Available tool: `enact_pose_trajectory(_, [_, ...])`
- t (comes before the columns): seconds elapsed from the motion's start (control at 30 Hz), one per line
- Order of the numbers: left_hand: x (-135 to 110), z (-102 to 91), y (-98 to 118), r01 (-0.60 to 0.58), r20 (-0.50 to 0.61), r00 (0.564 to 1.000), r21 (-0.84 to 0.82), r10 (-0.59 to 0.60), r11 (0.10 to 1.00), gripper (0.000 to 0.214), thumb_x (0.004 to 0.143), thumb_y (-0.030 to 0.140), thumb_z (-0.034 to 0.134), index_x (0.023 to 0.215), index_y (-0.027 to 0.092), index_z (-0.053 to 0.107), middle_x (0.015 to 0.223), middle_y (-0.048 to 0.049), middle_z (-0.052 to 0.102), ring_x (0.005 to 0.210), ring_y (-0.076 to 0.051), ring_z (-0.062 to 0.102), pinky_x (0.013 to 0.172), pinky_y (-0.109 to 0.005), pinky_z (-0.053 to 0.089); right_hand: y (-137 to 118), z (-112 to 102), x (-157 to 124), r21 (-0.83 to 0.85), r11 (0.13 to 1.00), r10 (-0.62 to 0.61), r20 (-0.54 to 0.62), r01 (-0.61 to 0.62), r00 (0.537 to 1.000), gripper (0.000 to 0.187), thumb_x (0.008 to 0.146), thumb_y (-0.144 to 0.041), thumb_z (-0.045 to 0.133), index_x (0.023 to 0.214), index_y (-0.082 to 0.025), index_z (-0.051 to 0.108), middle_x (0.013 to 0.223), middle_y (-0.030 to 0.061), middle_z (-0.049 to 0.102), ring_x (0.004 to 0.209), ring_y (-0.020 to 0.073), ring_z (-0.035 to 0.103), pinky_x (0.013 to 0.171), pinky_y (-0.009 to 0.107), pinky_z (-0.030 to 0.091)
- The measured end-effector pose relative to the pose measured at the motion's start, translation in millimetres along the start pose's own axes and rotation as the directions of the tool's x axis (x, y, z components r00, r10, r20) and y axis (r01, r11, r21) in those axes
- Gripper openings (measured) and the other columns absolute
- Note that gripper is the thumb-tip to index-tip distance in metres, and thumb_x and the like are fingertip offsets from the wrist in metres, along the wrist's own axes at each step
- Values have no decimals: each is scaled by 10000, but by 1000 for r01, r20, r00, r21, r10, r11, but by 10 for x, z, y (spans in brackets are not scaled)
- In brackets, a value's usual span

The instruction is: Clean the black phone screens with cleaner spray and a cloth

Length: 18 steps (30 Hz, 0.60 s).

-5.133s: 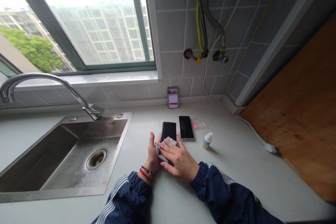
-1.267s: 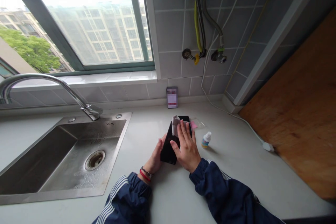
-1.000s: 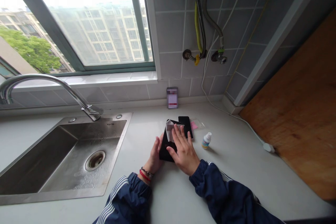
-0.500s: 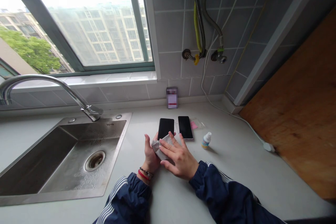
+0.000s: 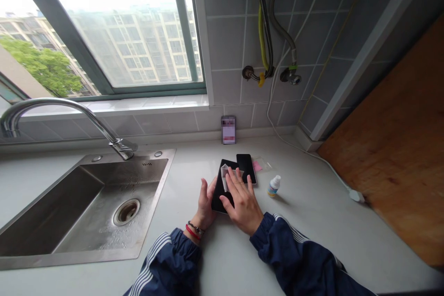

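A black phone (image 5: pixel 219 188) lies slanted on the white counter (image 5: pixel 312 222). My left hand (image 5: pixel 206 204) braces its left edge, fingers against the phone's side. My right hand (image 5: pixel 242 199) lies flat on the screen and presses a small pale cloth (image 5: pixel 227 176) against it with stretched fingers. A second black phone (image 5: pixel 247 167) lies just behind, partly overlapped by the first one's far corner. A small white dropper bottle (image 5: pixel 273 186) stands to the right of my right hand.
A steel sink (image 5: pixel 86 208) with a curved tap (image 5: pixel 69 113) fills the left. A small purple box (image 5: pixel 228 129) leans on the tiled wall. A clear packet with a pink slip (image 5: pixel 259 165) lies beside the far phone. A white cable (image 5: pixel 312 152) runs right toward a wooden board (image 5: pixel 398 157).
My right hand has slid the cloth from the near end of the phone up toward its far end. The phone now lies slanted, its top touching the other phone.
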<state>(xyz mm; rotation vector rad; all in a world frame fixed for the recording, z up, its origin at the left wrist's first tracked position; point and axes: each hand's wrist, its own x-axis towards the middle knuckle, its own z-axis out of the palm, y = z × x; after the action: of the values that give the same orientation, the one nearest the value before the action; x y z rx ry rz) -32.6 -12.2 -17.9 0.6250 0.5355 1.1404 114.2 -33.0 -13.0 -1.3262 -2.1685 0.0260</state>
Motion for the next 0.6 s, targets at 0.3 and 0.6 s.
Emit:
enact_pose_trajectory(0.3, [11, -125, -95, -6, -190, 981, 106, 26, 994, 694, 895, 744, 499, 1276, 203, 708, 1542, -82, 523, 1550, -288, 252, 1293, -378, 76, -142, 45, -15, 15, 1000, 6, 70, -7, 998, 684, 1018, -327, 503, 1610, -88, 256, 1673, 158, 169, 1567, 314, 178, 1233, 636, 219])
enact_pose_trajectory(0.6, [37, -36, 17, 6, -194, 980, -182, -42, 983, 790, 916, 716, 501, 1369, 75, 594, 1261, -197, 706, 1325, -375, 570, 1215, -514, 317, -163, -21, -36, 185, 955, -266, 178, 233, 947, 616, 1033, -448, 504, 1558, -144, 394, 1635, 94, 332, 1550, 283, 255, 1258, 650, 103])
